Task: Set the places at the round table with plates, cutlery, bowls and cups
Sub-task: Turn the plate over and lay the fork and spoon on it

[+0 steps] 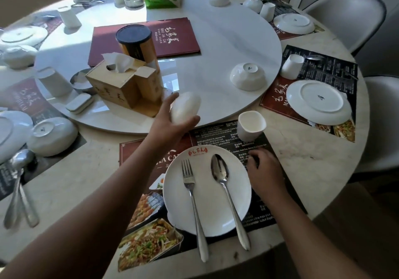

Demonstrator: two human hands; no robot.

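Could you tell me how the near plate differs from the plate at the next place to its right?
The near plate lies face up, showing a red logo at its rim; the right plate is upside down, its foot ring and a small dark mark showing. The near plate carries a fork and spoon across it; the right plate carries nothing. Both are round, white and sit on printed placemats.
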